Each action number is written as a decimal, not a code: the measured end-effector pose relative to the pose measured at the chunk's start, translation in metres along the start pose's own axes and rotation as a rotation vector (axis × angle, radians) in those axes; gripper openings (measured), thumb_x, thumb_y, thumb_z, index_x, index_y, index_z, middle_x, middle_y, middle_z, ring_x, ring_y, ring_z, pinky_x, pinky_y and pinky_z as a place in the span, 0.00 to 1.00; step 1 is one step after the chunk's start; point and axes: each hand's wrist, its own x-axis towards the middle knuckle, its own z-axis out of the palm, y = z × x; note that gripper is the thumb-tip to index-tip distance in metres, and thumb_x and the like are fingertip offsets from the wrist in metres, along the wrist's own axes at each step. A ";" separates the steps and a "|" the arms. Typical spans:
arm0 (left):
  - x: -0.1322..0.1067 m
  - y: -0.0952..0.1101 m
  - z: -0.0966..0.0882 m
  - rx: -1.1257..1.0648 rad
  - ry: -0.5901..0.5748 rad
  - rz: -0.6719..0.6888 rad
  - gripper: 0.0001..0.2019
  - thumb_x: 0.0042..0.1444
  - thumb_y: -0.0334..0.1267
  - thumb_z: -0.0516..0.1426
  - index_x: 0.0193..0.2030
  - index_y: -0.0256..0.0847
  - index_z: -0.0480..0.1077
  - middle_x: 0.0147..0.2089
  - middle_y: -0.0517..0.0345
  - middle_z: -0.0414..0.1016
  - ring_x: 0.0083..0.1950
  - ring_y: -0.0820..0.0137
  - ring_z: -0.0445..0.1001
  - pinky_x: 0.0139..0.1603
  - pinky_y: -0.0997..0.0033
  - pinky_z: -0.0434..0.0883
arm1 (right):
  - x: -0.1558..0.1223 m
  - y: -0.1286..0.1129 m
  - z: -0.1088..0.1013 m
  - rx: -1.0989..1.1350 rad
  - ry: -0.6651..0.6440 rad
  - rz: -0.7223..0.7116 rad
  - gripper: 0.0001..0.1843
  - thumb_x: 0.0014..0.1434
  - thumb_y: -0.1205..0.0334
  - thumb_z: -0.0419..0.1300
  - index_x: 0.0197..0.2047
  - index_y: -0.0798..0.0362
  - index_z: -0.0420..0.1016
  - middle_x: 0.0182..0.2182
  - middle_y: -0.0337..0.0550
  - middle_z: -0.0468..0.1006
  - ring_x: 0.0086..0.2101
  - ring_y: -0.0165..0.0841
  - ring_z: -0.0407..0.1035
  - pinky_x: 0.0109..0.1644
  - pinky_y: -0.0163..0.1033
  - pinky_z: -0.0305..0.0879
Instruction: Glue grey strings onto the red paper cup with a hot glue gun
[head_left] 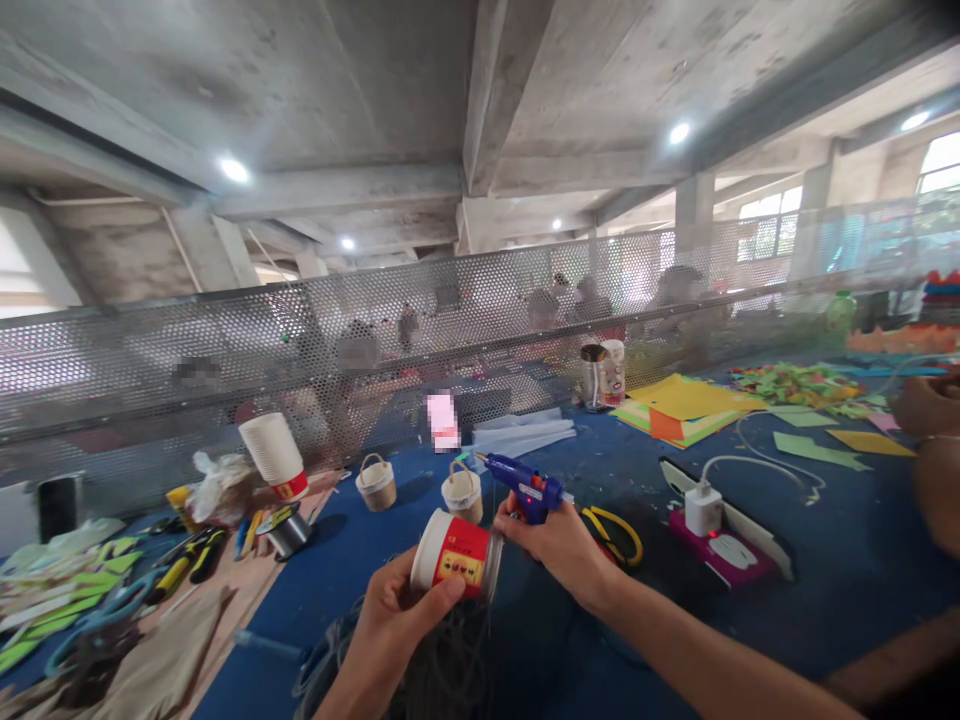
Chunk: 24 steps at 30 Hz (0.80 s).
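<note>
My left hand (390,612) is wrapped round a white paper cup (429,550) with a red and yellow label, tilted on its side above the blue table. Thin grey strands circle the cup's right end, and a tangle of grey cord (450,655) lies below it. In my right hand (574,560) is a blue glue gun (525,482), its nozzle pointing up and left, away from the cup. The fingertips of that hand are close to the cup's right end; whether they also pinch the cord I cannot make out. Just behind the cup stands a small handled basket (462,495).
Another small basket (377,487), stacked paper cups (271,450) and a wire spool (287,532) stand left. Yellow-handled cutters (626,535) and a purple power strip (731,560) lie right. Coloured paper (682,405) lies behind. A perforated screen (510,320) bounds the table; people sit beyond.
</note>
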 end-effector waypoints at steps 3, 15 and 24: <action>-0.005 0.003 0.005 -0.015 0.054 0.010 0.18 0.40 0.47 0.69 0.35 0.36 0.80 0.31 0.50 0.82 0.28 0.64 0.76 0.28 0.72 0.71 | 0.000 -0.001 -0.001 0.005 -0.018 -0.002 0.11 0.45 0.58 0.67 0.29 0.53 0.72 0.20 0.32 0.69 0.19 0.25 0.55 0.22 0.32 0.52; -0.001 0.003 0.002 -0.036 0.011 0.027 0.18 0.41 0.47 0.69 0.35 0.36 0.80 0.30 0.51 0.81 0.28 0.65 0.75 0.30 0.73 0.72 | 0.000 0.001 -0.005 0.075 -0.141 0.036 0.14 0.48 0.55 0.68 0.30 0.54 0.71 0.22 0.32 0.70 0.18 0.22 0.54 0.21 0.30 0.53; 0.001 0.001 0.003 -0.097 0.097 0.012 0.21 0.46 0.50 0.67 0.40 0.35 0.79 0.29 0.54 0.79 0.27 0.66 0.74 0.29 0.73 0.70 | 0.002 0.006 -0.004 0.136 -0.122 -0.043 0.15 0.51 0.53 0.68 0.32 0.56 0.73 0.24 0.33 0.70 0.18 0.21 0.53 0.22 0.30 0.55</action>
